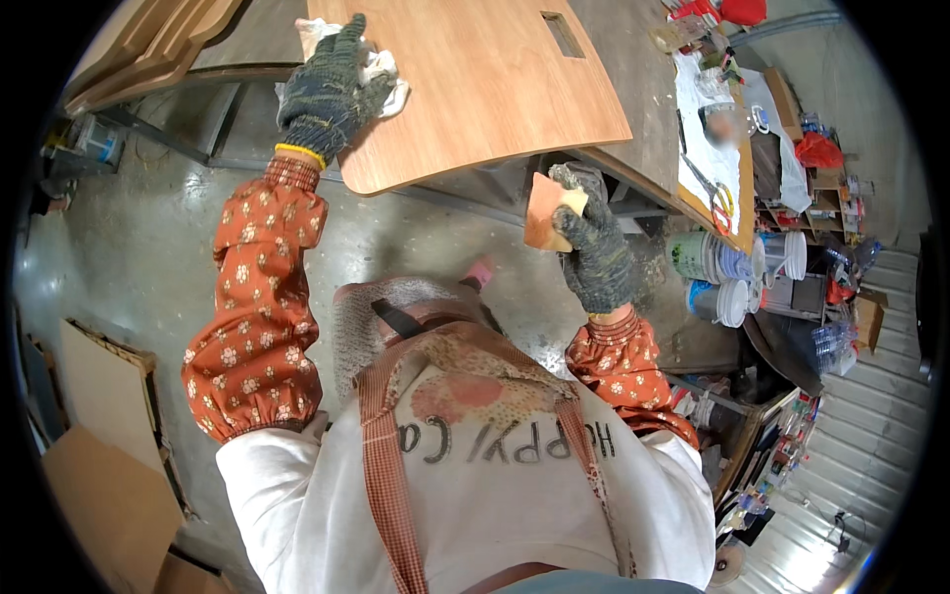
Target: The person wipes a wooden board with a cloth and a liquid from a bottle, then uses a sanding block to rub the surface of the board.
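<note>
A light wood-grain panel [475, 89] with rounded corners and a rectangular slot lies on the worktable [633, 79], its near edge jutting past the table's. At the panel's left side, my left hand [336, 99], in a dark knitted glove, is closed over a crumpled white cloth [388, 87] against the surface; its index finger points forward. My right hand [597, 243], gloved alike, is off the panel, below its near right corner. Between thumb and fingers it pinches a folded orange-brown piece that looks like sandpaper [544, 210], with a paler yellow part showing by the thumb.
Curved wooden pieces [148, 54] are stacked at the far left. Scissors [720, 198] with orange and yellow handles lie on the side board [744, 223] at right, near bottles. Paint buckets [732, 302] stand below it. Large brown sheets [109, 485] lean at lower left.
</note>
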### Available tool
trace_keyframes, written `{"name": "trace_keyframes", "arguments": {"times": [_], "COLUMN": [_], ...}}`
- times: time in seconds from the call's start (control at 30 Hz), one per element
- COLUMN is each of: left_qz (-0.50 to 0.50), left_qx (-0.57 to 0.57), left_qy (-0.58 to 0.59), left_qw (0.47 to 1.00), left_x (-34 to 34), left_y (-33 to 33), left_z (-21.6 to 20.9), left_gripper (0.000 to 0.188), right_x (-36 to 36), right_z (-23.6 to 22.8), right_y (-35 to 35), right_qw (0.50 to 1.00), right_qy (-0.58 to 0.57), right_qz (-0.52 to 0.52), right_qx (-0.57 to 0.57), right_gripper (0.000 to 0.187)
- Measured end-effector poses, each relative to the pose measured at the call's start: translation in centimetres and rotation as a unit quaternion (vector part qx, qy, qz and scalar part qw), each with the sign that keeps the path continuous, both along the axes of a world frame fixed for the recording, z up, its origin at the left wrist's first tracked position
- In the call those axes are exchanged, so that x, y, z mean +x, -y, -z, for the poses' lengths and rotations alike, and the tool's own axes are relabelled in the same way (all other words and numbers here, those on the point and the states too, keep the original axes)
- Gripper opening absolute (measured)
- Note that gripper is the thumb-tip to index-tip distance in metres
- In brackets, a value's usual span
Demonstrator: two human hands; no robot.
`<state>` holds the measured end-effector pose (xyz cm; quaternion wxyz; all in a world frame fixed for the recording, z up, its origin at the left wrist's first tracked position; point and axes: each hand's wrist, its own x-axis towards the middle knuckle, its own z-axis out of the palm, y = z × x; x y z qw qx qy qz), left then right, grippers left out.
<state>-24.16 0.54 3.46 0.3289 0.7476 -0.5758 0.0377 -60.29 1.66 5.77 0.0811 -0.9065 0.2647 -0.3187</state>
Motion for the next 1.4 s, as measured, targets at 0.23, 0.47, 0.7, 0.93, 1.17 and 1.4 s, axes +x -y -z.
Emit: {"name": "trace_keyframes", "arguments": {"times": [0.23,0.47,0.7,0.93,1.17,1.4], "left_qz": [-0.028,-0.026,-0.009,-0.033,-0.030,-0.009], "left_qx": [0.023,0.043,0.033,0.031,0.041,0.054], "left_qy": [0.265,0.278,0.136,0.154,0.134,0.124], "left_qw": [0.964,0.959,0.990,0.987,0.990,0.991], "left_x": [-0.6,-0.8,-0.6,-0.4,-0.3,-0.3], "left_y": [-0.9,-1.1,-0.9,-0.9,-0.9,-1.1], "left_z": [-0.7,-1.2,-0.4,0.4,0.4,-0.2], "left_gripper": [0.045,0.037,0.035,0.040,0.041,0.041], "right_x": [3.9,6.1,8.3,7.6,7.5,6.3], "right_z": [-1.7,-1.7,-0.8,-1.1,-0.4,0.9], "right_y": [-0.7,-0.1,0.0,0.4,0.9,0.8], "right_qw": [0.974,0.997,0.997,0.999,0.996,0.997], "right_qy": [0.078,-0.057,-0.070,0.001,-0.071,-0.035], "right_qz": [0.071,0.029,0.027,0.009,0.052,0.064], "right_qx": [0.203,-0.044,0.004,-0.039,-0.007,0.017], "right_gripper": [0.039,0.032,0.022,0.023,0.023,0.020]}}
